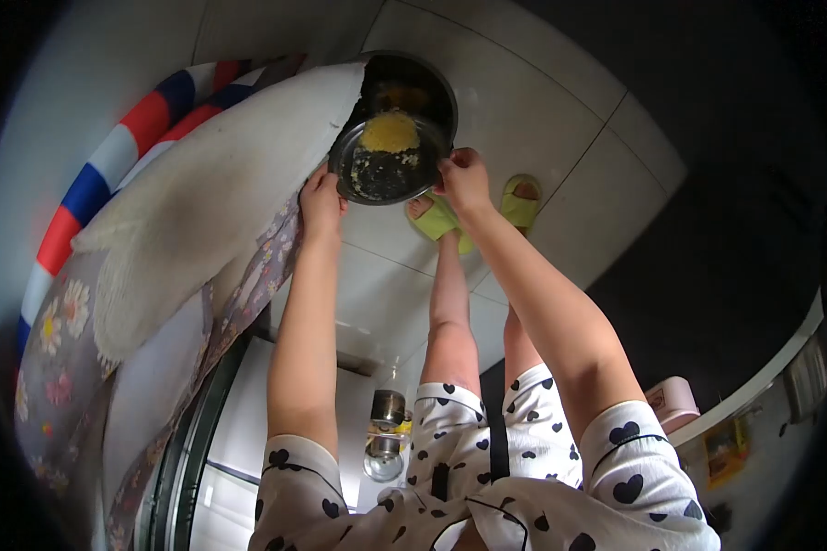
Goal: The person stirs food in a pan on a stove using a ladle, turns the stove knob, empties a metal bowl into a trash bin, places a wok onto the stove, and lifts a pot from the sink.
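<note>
**Round, deep, dark metal pan held in both hands above the tiles**

Pale grey tiled floor beneath. At left, a large off-white cloth, grey-stained, lies over purple-grey floral fabric; its edge overlaps the pan's left side. A red, white and blue striped roll curves behind.

Pan tilted, interior facing the wearer. Right hand: thumb and fingers pinching the right rim. Left hand: fingers curled on the lower left edge, tips partly hidden.

Contents: one rounded, crumbly yellow mass, with loose yellow crumbs scattered below it on the dark metal. An orange-brown patch shows on the wall above.

Lower down, a silvery cylindrical metal pot, well apart from the pan; its contents cannot be made out.
</note>
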The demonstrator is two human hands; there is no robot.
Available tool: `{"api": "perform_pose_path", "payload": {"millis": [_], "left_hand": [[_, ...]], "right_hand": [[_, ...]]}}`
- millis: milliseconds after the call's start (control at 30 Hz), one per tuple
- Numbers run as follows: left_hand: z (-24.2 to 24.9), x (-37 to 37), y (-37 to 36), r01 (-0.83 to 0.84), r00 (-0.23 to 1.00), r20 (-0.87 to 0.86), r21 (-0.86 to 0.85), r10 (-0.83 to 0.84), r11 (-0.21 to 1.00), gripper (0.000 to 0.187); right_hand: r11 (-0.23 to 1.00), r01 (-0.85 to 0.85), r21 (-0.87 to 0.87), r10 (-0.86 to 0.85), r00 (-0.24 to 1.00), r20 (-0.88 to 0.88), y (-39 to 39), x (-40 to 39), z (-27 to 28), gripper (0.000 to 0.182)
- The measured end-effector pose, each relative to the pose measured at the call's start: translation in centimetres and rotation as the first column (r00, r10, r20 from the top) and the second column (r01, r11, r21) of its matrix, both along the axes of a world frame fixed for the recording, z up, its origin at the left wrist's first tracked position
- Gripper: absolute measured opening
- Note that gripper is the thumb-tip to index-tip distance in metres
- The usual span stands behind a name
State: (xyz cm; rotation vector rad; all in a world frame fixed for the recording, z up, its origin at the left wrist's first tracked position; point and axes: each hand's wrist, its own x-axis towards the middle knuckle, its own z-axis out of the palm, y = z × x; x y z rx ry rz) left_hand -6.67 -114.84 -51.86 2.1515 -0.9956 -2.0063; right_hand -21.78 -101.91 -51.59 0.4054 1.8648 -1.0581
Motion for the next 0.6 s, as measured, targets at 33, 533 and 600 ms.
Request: {"api": "perform_pose_path", "payload": {"millis": [33,533,600], "left_hand": [[-0.6,-0.1,-0.1,0.006,1.000,0.012,0.004,-0.006,1.000,0.031],[-5.0,-2.2,-3.2,0.047,0.999,-0.002,0.212,-0.047,0.976,0.011],[-5.0,-2.6,-3.2,0.017,1.000,0.018,0.215,-0.021,0.977,0.013]], "right_hand": [[1.000,0.026,-0.010,-0.026,1.000,0.018,0.2,0.0,-0.7,0.016],[0.965,0.263,-0.021,-0.252,0.941,0.225,1.6,-0.7,-5.3,0.016],[0.965,0.262,-0.006,-0.253,0.937,0.242,1.8,-0.8,-5.3,0.016]]}}
